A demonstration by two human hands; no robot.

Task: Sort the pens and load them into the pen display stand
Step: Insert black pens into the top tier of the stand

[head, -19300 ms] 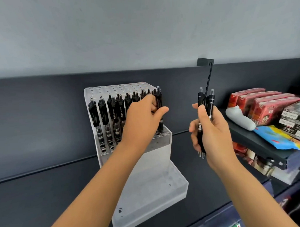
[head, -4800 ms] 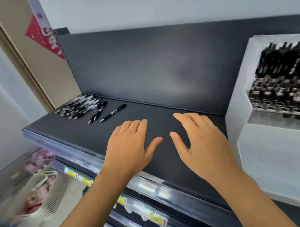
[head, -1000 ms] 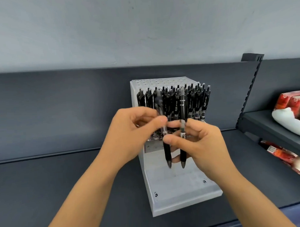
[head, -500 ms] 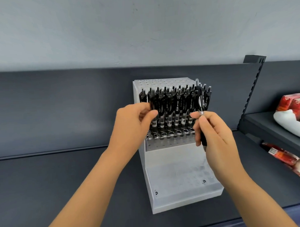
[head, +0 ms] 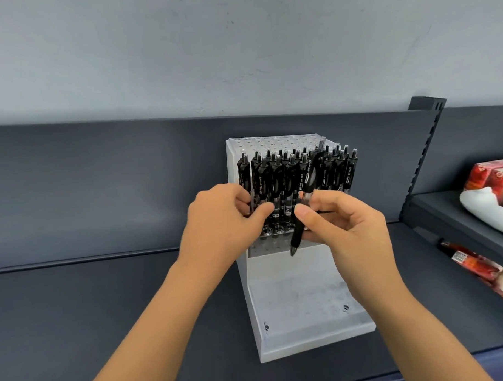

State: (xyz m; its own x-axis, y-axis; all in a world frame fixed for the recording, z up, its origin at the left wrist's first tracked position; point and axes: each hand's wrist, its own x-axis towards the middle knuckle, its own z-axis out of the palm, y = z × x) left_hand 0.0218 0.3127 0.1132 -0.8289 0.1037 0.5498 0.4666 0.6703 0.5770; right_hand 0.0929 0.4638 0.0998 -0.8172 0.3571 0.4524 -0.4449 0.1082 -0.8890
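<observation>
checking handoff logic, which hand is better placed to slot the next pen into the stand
Right. The right hand pinches a loose pen, tip down, in front of the upper tier of the display stand; the left hand grips a loaded pen at its left.

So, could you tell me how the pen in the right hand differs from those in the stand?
The held pen is tilted, pinched by the right hand, tip hanging free; the loaded pens stand upright in the display stand. The held pen is single; the loaded pens form rows. All are black.
</observation>
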